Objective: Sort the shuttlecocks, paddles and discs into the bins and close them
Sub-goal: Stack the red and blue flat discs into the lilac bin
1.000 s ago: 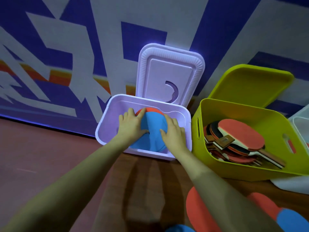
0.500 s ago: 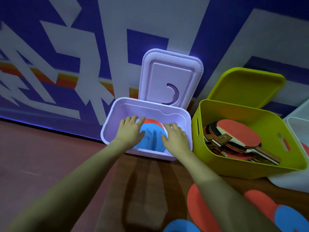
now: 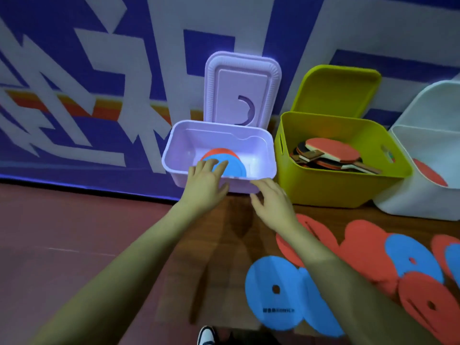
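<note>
Both your hands are empty and spread: left hand (image 3: 205, 181) over the lilac plastic bin's (image 3: 174, 168) near rim, right hand (image 3: 272, 202) just outside. The thin blue and red foam discs (image 3: 272, 292) on the floor (light, floppy, probably) lift best by the edge.

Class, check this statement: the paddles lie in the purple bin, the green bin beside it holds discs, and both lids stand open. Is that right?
Not quite: the contents are swapped. The head view shows the paddles in the green bin and red and blue discs in the purple bin. The rest holds: the bins stand side by side and both lids are open.
</note>
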The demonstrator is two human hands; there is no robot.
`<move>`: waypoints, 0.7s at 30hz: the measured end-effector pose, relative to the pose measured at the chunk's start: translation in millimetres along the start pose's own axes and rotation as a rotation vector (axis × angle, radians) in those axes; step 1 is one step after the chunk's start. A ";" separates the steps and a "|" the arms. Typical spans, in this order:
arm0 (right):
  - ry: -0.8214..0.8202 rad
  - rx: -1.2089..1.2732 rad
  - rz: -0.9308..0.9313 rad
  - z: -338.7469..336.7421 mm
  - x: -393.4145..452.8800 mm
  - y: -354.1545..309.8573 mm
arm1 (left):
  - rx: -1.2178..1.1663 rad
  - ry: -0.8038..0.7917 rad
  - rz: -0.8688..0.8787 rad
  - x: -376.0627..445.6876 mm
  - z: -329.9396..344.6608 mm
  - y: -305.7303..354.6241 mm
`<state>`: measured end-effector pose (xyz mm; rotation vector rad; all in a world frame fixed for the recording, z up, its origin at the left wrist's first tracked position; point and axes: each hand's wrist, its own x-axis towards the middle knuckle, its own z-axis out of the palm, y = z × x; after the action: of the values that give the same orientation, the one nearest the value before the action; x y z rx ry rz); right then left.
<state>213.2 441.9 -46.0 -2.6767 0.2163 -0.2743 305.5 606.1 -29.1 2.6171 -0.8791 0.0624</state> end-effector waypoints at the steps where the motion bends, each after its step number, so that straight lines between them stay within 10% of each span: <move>1: -0.009 0.013 0.031 3.7 -11.8 3.8 | -0.013 -0.010 -0.003 -8.0 4.3 4.2; 12: -0.567 -0.248 0.099 22.5 -120.3 78.6 | 0.028 -0.185 -0.017 -84.2 79.7 46.8; 21: -0.606 -0.173 0.065 31.1 -143.8 111.0 | 0.033 -0.363 -0.245 -151.5 134.3 91.6</move>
<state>69.1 383.7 -144.9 -2.7689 0.1381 0.5958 119.4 576.8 -146.9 2.7932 -0.6611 -0.4791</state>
